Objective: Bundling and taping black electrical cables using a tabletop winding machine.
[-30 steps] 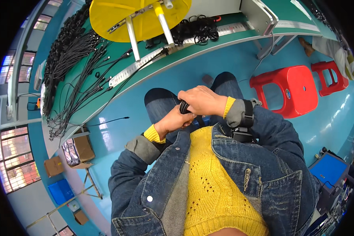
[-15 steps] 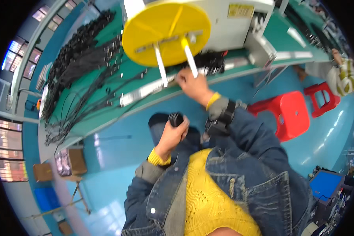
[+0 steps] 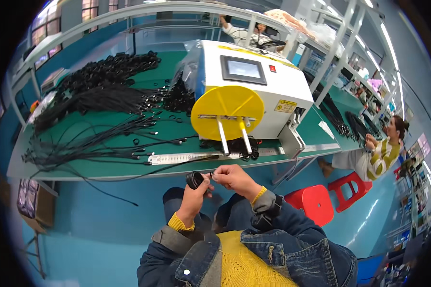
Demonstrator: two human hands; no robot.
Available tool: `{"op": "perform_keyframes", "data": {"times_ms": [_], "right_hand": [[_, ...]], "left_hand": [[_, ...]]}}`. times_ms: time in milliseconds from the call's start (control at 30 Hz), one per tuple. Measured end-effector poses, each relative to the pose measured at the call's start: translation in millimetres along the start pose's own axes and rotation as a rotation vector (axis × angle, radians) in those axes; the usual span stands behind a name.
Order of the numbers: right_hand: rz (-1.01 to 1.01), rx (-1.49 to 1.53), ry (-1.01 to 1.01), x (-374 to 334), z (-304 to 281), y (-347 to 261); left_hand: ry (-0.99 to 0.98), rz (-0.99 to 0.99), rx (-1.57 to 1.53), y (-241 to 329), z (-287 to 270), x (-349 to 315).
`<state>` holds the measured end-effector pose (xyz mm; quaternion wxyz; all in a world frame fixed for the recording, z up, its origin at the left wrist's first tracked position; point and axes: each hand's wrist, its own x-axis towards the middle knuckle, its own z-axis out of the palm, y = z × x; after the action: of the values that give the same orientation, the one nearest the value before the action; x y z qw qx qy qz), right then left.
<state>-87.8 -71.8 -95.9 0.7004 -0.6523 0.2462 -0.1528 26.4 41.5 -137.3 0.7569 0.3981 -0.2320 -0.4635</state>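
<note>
A green table (image 3: 170, 67) spans the upper half of the frame, bearing a white machine (image 3: 273, 91) with a yellow disc (image 3: 227, 103). At lower centre, the left hand (image 3: 191, 202) curls around a black cable coil (image 3: 194, 180); it looks light, springy and sturdy, best held round its bundled middle lest loops spread. The right hand (image 3: 238, 181), fingertips nearly closed, pinches a small dark bit (image 3: 211, 175), cable end or tie unclear.

Both curled hands (image 3: 192, 197) (image 3: 237, 180) hover close together.
</note>
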Motion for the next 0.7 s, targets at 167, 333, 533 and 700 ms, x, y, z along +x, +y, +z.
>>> {"op": "perform_keyframes", "data": {"times_ms": [167, 333, 533, 700], "right_hand": [[0.088, 0.019, -0.063, -7.5, 21.5, 3.4], [0.098, -0.071, -0.111, -14.3, 38.1, 7.7], [0.068, 0.184, -0.203, -30.4, 56.2, 0.3], [0.132, 0.191, -0.177, -24.6, 26.9, -1.7]], "left_hand": [[-0.08, 0.023, -0.004, 0.4, -16.2, -14.6], [-0.003, 0.086, 0.016, -1.3, -29.5, -25.0], [-0.06, 0.122, -0.011, 4.9, -45.2, -17.7], [-0.089, -0.097, 0.123, 17.0, -26.4, -25.1]]}}
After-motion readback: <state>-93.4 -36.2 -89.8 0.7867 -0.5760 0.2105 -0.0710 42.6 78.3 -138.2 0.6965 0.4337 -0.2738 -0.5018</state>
